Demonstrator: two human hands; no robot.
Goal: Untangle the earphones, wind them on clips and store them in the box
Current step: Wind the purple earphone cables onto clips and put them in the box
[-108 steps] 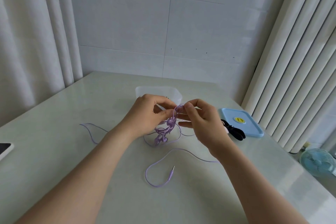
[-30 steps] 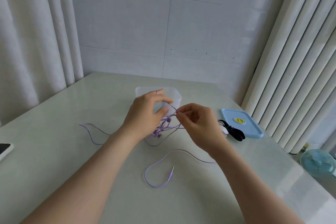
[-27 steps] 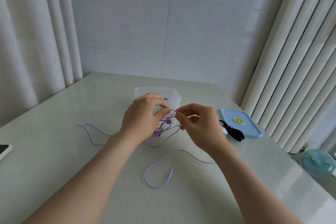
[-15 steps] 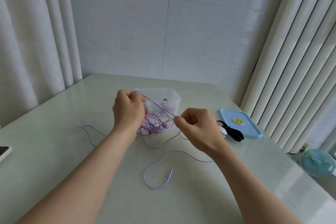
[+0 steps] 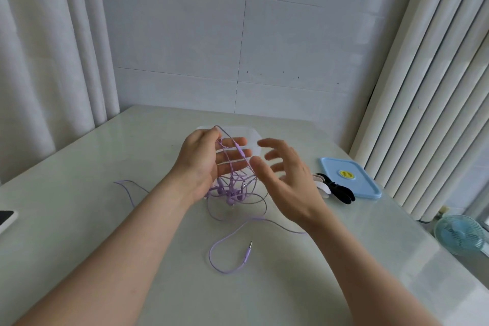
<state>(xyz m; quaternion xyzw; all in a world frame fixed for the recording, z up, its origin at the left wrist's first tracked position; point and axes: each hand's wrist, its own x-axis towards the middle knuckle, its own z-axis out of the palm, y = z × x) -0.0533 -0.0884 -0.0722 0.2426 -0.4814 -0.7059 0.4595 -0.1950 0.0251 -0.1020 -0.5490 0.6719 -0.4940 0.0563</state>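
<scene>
Earphones [image 5: 232,190] drape over the left hand's [image 5: 203,164] fingers, tangle hanging just below them onto the table [image 5: 79,167]. Right hand's [image 5: 285,180] fingers just right of the cord. Box [image 5: 252,135] behind both sets of fingertips. Plug [image 5: 247,254] on the table, nearer than the fingers. Clips [image 5: 333,188] right of the right fingers, against the lid [image 5: 352,177]. Phone [image 5: 6,219] far left, fan [image 5: 460,233] far right.

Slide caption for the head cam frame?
Tangled purple earphones hang from the left hand, fingers spread; right hand open beside them; box behind, lid and clips at right.
</scene>
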